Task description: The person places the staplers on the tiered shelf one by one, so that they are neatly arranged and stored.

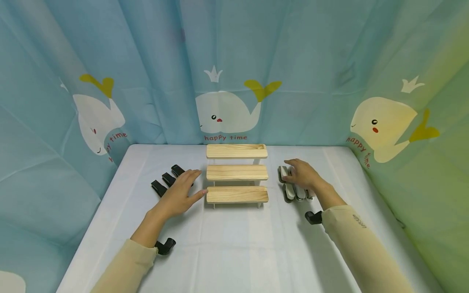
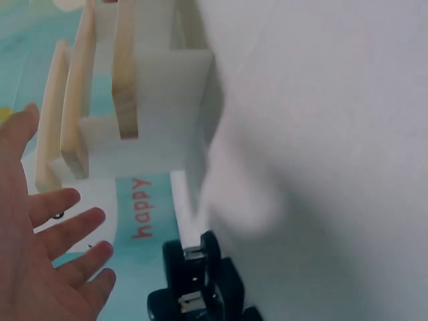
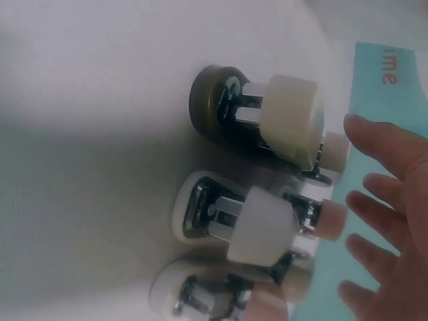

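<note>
Pale staplers (image 1: 289,191) sit in a tight cluster on the white tabletop (image 1: 227,252), to the right of a three-step wooden rack (image 1: 237,173). Seen from the right wrist, several stand side by side with their ends toward the camera, and more ends show behind them. One has a dark, brassy base (image 3: 208,100) under its pale top; its neighbour's base is white.

Over this cluster is the right hand (image 1: 304,175), its fingers apart and nothing gripped between them. Its thumb is near the stapler with the dark base — whether it touches, I cannot tell.

On the other side of the rack, black staplers (image 1: 159,188) lie in a slanting row, partly hidden by the left hand (image 1: 179,197). That hand is spread, thumb away from the fingers, and holds nothing. Its thumb points at the left end of the lowest board (image 1: 237,194); contact there is unclear.

The rack's wooden boards rise step by step toward the back, and white side panels (image 2: 160,100) support them. Behind the table hangs a blue curtain (image 1: 311,61) printed with whales (image 1: 229,110) — "happy time" is written below them in red.
</note>
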`<action>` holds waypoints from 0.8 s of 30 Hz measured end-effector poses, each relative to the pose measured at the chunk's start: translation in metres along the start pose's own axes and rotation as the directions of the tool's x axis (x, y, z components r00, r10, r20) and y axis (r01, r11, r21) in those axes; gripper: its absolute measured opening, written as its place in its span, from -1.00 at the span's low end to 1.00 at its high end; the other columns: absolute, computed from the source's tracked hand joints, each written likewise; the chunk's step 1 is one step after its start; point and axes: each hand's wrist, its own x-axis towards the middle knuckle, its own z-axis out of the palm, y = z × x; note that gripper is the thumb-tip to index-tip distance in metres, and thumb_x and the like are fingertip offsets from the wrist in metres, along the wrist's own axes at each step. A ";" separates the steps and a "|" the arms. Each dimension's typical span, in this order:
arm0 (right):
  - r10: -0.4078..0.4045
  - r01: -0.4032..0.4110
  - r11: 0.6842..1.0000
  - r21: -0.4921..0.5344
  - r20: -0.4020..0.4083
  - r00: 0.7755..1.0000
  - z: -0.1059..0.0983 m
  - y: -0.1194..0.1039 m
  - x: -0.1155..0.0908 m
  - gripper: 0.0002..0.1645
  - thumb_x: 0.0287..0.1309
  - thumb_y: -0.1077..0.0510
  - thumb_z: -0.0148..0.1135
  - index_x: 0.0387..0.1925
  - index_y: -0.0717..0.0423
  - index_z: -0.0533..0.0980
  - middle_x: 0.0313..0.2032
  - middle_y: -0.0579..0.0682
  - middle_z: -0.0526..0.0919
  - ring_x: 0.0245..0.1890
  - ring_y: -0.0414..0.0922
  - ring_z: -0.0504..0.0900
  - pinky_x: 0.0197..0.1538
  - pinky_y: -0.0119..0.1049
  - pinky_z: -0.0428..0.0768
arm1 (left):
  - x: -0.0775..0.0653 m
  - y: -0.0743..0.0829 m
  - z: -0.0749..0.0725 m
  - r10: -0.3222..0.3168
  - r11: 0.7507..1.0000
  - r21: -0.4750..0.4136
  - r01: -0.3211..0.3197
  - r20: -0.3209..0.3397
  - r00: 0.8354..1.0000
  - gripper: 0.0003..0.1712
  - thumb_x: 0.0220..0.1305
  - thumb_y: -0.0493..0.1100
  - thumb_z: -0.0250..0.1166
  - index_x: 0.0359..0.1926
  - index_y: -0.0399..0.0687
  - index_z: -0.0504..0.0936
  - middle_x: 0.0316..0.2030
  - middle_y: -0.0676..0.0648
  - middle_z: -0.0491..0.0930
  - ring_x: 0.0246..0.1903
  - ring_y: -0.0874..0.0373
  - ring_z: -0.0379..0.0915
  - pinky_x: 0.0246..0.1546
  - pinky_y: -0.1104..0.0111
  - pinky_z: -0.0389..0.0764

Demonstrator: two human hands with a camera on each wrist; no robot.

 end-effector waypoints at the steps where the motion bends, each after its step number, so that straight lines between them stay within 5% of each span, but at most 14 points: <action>1: -0.002 0.002 1.000 -0.004 0.003 1.000 0.001 0.000 0.001 -0.14 0.33 0.01 0.38 0.48 0.33 0.30 0.44 0.43 0.33 0.44 0.43 0.29 0.47 0.34 0.27 | -0.001 0.001 0.002 0.001 1.000 -0.004 -0.001 -0.001 1.000 -0.09 0.49 0.32 0.17 0.60 -0.08 0.19 0.57 -0.15 0.19 0.61 -0.20 -0.05 0.53 -0.19 0.17; 12: 0.000 0.001 1.000 -0.011 0.029 1.000 0.009 0.006 0.006 -0.17 0.36 0.01 0.36 0.48 0.33 0.30 0.43 0.43 0.35 0.43 0.43 0.31 0.45 0.35 0.29 | -0.010 0.007 0.019 0.017 0.998 -0.058 -0.018 -0.020 1.000 -0.10 0.43 0.27 0.27 0.57 -0.06 0.24 0.52 -0.17 0.29 0.55 -0.22 0.13 0.48 -0.18 0.28; 24: 0.019 -0.019 1.000 -0.010 0.043 0.999 0.015 0.008 0.008 -0.20 0.39 0.01 0.33 0.47 0.34 0.31 0.41 0.44 0.38 0.41 0.44 0.33 0.45 0.37 0.27 | -0.015 0.008 0.037 -0.085 0.981 -0.172 0.085 0.005 0.996 -0.06 0.43 0.32 0.24 0.61 -0.01 0.18 0.52 -0.20 0.30 0.52 -0.22 0.21 0.48 -0.16 0.29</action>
